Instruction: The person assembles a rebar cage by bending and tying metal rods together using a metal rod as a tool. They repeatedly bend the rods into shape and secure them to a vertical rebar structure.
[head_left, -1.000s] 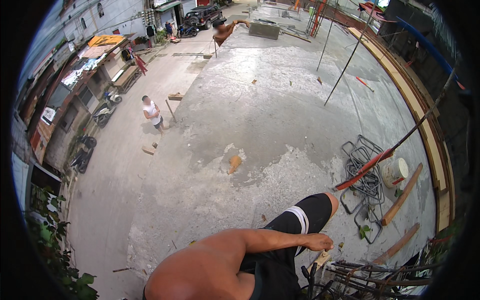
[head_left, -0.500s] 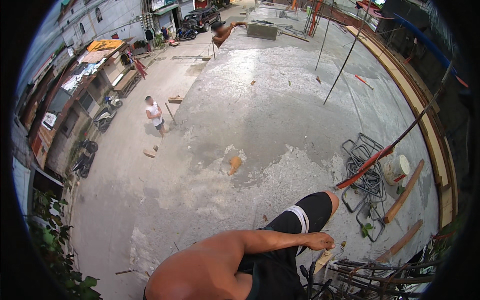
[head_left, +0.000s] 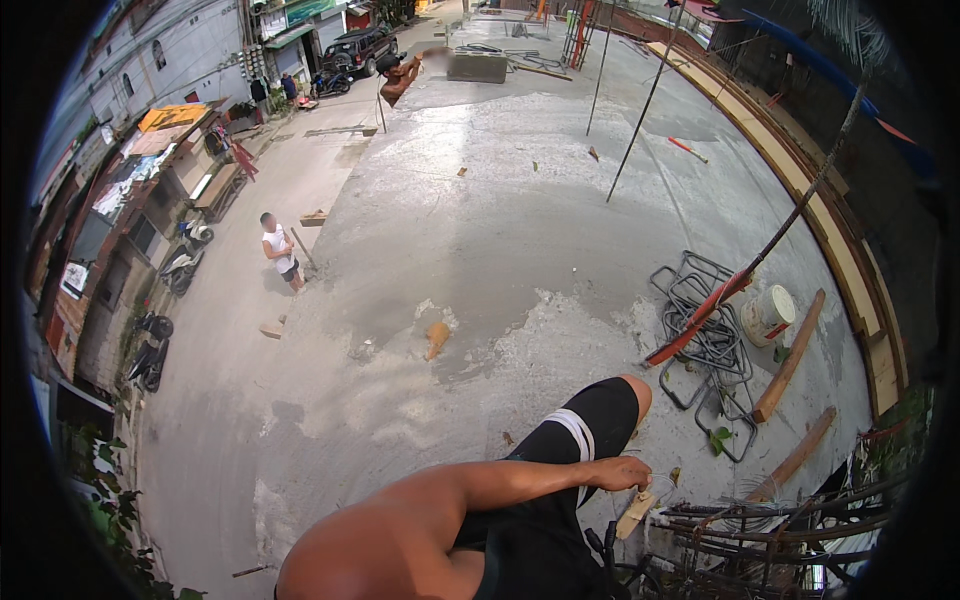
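Observation:
My left arm reaches across my bent knee from the lower edge. At its end my left hand [head_left: 624, 473] has its fingers curled together, and what they pinch is too small to make out. Just below the fingertips is a tan, flat piece [head_left: 636, 514], possibly wood. Thin loops of wire [head_left: 663, 482] show close to the hand. Beside it on the right lies a bundle of dark steel rebar [head_left: 775, 540] with ties around it. My right hand is out of view.
On the concrete slab [head_left: 480, 220] lie bent steel stirrups [head_left: 705, 300], a white bucket [head_left: 768, 314] and wood pieces [head_left: 790, 360]. An upright rebar rod [head_left: 800, 205] rises at the right. The slab's left edge borders a street with a person [head_left: 280, 250]; another person [head_left: 397, 78] is at the far edge.
The whole view has shifted, so the slab and street sit farther left. My left hand stays by the tan piece, fingers still curled. The far person's arm has moved slightly.

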